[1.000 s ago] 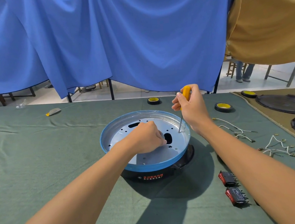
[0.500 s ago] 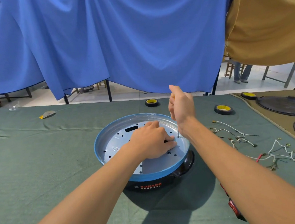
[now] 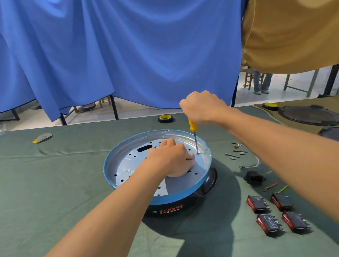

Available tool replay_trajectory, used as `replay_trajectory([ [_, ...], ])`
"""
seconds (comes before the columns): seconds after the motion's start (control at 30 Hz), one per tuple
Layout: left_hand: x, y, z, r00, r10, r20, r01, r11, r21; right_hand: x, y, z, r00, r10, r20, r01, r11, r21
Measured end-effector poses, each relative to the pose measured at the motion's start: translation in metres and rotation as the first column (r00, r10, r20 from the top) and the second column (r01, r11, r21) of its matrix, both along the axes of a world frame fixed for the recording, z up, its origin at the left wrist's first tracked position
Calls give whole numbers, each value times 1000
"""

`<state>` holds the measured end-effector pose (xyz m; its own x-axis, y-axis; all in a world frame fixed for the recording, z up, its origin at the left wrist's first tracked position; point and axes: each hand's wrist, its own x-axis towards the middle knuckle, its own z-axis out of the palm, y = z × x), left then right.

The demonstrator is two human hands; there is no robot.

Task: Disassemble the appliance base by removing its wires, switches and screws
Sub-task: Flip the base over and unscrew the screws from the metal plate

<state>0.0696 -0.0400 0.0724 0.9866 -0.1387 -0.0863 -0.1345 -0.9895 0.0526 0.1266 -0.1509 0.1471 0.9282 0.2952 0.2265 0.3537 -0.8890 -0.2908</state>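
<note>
Two grips work the appliance base (image 3: 172, 198). The left grip (image 3: 171, 159) presses on its metal floor, fingers bent; whether it pinches anything cannot be told. Just right of it the screwdriver (image 3: 192, 125) now stands upright with its tip seated. The right grip (image 3: 202, 106) has re-closed as a fist round the handle, so screw removal is judged under way. The switches (image 3: 257, 204) lie out, right of the left grip.

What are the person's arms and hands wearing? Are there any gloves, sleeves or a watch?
Nothing that shows. The left arm and right arm are bare all the way to the picture's edge, with no sleeves in sight. The left hand and right hand have no gloves. No watch, bracelet or ring shows on the sides facing the camera.
</note>
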Motion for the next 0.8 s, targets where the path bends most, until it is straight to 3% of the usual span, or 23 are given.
replay_trajectory([
  [0.07, 0, -3, 2, 1000, 7, -14, -6, 1000, 3, 2, -7, 12, 999, -22, 26, 26, 981, -191],
  [0.17, 0, -4, 5, 999, 10, -37, -9, 1000, 13, 2, -6, 27, 993, -8, -121, -37, 930, -364],
  [0.27, 0, -5, 7, 999, 6, -48, -6, 1000, 10, 1, 1, 34, 950, -52, -306, -67, 928, -366],
  [0.47, 1, -4, 8, 997, 1, -79, 2, 999, 34, 10, 3, 37, 883, -89, -461, -74, 943, -324],
  [0.63, 3, -3, 12, 994, -21, -110, 23, 1000, 20, 13, 1, 38, 899, -1, -437, -179, 912, -369],
  [0.8, 5, -3, 12, 993, -32, -115, 37, 999, 38, 10, 4, 40, 927, 86, -364, -277, 811, -515],
])
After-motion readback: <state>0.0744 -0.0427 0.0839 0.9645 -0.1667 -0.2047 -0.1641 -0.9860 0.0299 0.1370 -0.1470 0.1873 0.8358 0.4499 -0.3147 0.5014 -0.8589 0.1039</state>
